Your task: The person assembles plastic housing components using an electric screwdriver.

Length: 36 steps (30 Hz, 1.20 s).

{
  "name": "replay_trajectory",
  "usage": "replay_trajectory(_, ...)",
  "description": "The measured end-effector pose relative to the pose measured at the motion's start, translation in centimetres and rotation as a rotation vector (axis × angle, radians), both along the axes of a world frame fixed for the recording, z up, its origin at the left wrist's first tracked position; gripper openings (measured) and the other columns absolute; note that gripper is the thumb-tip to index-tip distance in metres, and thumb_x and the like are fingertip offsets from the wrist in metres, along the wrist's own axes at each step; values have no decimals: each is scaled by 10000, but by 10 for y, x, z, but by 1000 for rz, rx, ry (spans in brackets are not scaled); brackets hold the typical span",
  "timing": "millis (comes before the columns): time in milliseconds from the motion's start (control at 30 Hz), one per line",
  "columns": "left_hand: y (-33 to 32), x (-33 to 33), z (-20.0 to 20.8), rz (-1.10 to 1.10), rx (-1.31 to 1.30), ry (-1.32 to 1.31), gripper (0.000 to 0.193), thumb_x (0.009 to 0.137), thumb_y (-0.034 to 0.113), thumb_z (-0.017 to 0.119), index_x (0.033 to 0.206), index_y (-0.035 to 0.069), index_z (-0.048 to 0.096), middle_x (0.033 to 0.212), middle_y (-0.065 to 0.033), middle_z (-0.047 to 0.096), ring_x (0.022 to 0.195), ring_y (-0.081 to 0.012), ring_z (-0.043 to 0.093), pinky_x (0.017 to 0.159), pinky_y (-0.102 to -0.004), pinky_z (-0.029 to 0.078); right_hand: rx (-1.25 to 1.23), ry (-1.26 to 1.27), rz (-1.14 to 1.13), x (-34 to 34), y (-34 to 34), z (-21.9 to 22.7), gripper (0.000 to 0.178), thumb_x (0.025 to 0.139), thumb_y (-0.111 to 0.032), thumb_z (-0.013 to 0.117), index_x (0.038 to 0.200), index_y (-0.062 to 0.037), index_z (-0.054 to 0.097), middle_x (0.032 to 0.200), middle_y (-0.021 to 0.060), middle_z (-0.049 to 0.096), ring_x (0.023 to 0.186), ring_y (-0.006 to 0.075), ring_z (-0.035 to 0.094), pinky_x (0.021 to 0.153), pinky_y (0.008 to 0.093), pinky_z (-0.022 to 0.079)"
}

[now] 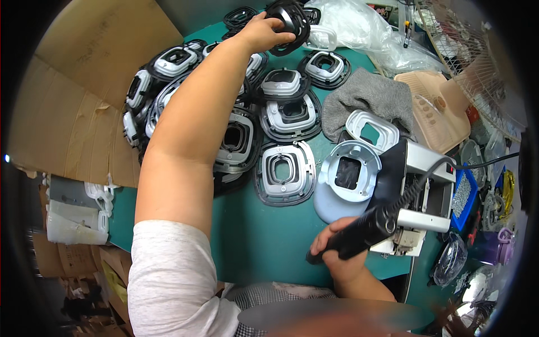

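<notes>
At the far edge of the table my left hand (263, 35) is closed on black plastic frames (293, 42); how many it grips I cannot tell. My right hand (343, 255) wraps round a black electric screwdriver (365, 231) with a coiled cord, held near the front. Beyond the screwdriver, a pale blue ring-shaped housing (364, 188) rests on a rounded pale blue piece (335, 206). A white and grey frame assembly (286, 174) lies flat left of it. Under and beside my left forearm, several silver and black frame assemblies (292, 121) are piled.
A cardboard box (73, 121) stands at the left. Right of the housing are a white machine (424, 224), a white frame (375, 124) on a grey cloth (368, 92), and a blue tray of screws (464, 196). Clear plastic bags (359, 31) lie at the back, beside a wire fan guard (477, 67).
</notes>
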<state>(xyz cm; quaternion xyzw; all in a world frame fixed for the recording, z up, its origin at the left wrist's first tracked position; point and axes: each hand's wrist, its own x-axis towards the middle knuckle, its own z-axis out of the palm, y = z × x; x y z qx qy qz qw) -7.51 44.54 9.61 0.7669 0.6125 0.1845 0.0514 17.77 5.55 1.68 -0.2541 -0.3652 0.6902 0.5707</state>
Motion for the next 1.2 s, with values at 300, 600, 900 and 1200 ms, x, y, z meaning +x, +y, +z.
replay_trajectory(300,-206,15,66,-443,88,305,392,703,278,788,1009,82,640,1455,-221,322,1366,-395,265,1097,-441,280,-40,-33,-137,-8,7,0,367,805,-114,682,1056,5,442,767,91,566,606,173,585,578,299,493)
replay_trajectory(600,-404,24,5,-376,-147,129,354,680,363,770,686,35,637,1412,-194,399,1331,-379,331,1095,-549,230,80,-115,-207,-9,19,-4,330,889,-208,588,1097,-1,439,737,108,531,586,193,547,568,307,483)
replay_trajectory(900,-454,35,-42,-152,-202,89,476,675,477,741,869,50,664,1253,-152,513,1093,-341,503,913,-431,407,80,-118,-221,-8,25,-8,307,903,-217,564,1088,-5,440,746,106,521,602,195,538,582,323,487)
replay_trajectory(1200,-426,33,-13,-252,-347,266,444,700,486,711,915,99,702,1098,-131,562,1003,-298,544,820,-412,434,71,-114,-239,-12,22,-6,383,858,-216,652,1075,9,430,704,107,532,556,196,547,555,308,489)
